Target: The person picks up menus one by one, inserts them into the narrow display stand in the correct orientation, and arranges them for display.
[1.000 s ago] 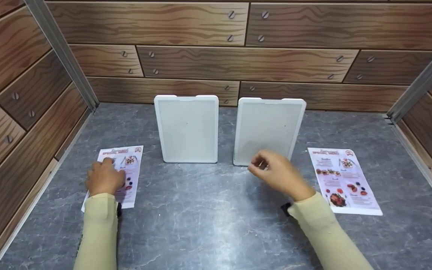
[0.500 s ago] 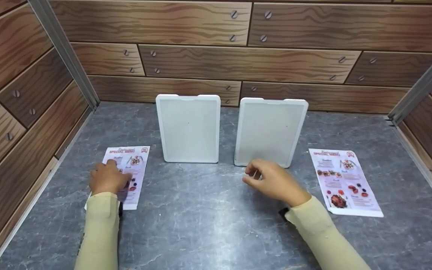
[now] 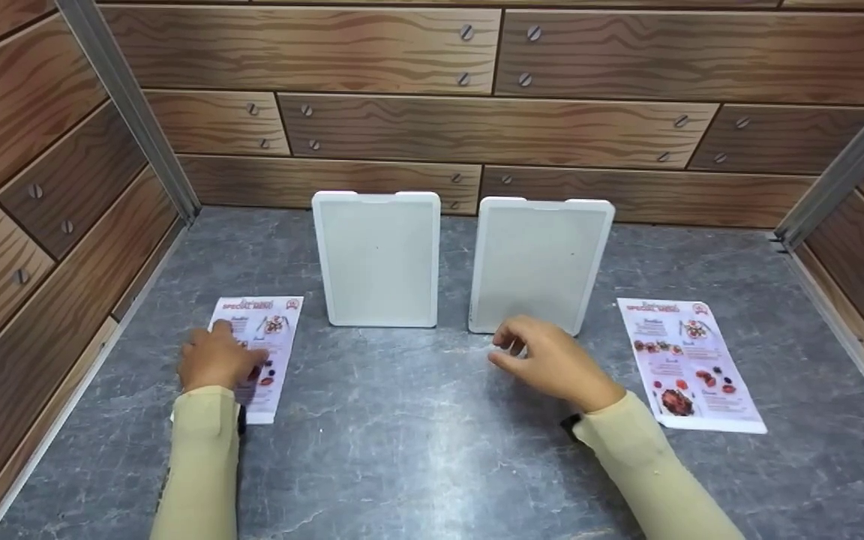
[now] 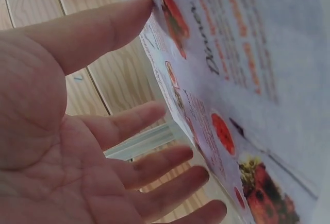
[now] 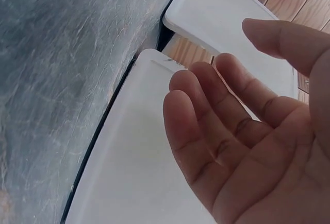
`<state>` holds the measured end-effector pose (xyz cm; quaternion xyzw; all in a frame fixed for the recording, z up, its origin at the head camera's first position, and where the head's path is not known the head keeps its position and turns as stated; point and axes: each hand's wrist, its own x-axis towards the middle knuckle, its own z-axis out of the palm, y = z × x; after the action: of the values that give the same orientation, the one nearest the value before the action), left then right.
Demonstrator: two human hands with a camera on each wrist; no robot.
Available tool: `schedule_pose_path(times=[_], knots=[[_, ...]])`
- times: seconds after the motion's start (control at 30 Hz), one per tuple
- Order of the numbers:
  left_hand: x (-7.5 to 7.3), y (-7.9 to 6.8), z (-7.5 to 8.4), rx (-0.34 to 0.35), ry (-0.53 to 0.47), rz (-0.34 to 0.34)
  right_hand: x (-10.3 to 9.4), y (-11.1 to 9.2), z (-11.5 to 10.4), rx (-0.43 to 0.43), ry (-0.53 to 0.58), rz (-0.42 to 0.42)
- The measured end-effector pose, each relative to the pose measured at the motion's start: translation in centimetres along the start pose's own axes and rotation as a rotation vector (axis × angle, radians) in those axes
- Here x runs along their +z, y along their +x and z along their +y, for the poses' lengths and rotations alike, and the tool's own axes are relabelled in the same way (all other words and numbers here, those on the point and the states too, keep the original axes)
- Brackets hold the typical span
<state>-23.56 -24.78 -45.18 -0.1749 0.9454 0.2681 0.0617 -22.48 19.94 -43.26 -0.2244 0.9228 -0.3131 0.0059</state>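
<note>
At the left of the head view, a printed menu sheet [image 3: 278, 345] lies on the table, its lower left part covered by my left hand [image 3: 214, 360]. The left wrist view has that hand's fingers [image 4: 154, 167] spread and gently bent, tips at the paper [image 4: 289, 121], not wrapped round it. My right hand [image 3: 556, 364] hovers in front of a white upright panel [image 3: 541, 255], holding nothing. Its fingers [image 5: 180, 126] are loosely bent, with the thumb apart, in the right wrist view. A matching white panel [image 3: 379, 259] stands to the left.
A second menu sheet [image 3: 691, 367] lies at the right, beyond the right forearm. Wood-patterned walls [image 3: 387, 127] enclose the grey marbled table [image 3: 372, 465] at the back and both sides. A gap separates the two standing panels.
The left menu sheet has slid a little to the right, together with my left hand. My right hand has dropped slightly toward me, away from the right panel.
</note>
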Motion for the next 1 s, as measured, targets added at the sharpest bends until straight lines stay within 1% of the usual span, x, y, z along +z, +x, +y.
schedule_pose_path(times=[0.13, 0.27, 0.4, 0.5, 0.57, 0.77, 0.87, 0.93, 1.0], knots=[[0.0, -0.1, 0.1, 0.012, -0.006, -0.01, 0.1, 0.0, 0.1, 0.014, 0.005, -0.029], [-0.3, -0.4, 0.3, 0.055, 0.004, -0.026, 0.1, -0.1, 0.1, 0.023, 0.019, -0.057], [-0.5, -0.5, 0.5, 0.09, 0.025, -0.063, 0.1, 0.0, 0.3, 0.016, 0.015, -0.06], [-0.6, -0.5, 0.5, 0.092, 0.039, -0.094, 0.1, -0.1, 0.3, 0.012, 0.013, -0.06], [-0.7, -0.5, 0.5, 0.09, 0.041, -0.1, 0.1, -0.1, 0.3, 0.012, 0.015, -0.059], [-0.6, -0.6, 0.4, 0.067, 0.036, -0.062, 0.1, -0.3, 0.3, 0.018, 0.017, -0.053], [-0.7, -0.7, 0.3, 0.067, 0.044, -0.061, 0.1, -0.2, 0.3, 0.016, 0.015, -0.055], [-0.8, -0.8, 0.3, 0.073, 0.052, -0.073, 0.1, -0.2, 0.3, 0.016, 0.014, -0.06], [-0.9, -1.0, 0.4, 0.075, 0.062, -0.099, 0.1, -0.2, 0.3, 0.015, 0.013, -0.064]])
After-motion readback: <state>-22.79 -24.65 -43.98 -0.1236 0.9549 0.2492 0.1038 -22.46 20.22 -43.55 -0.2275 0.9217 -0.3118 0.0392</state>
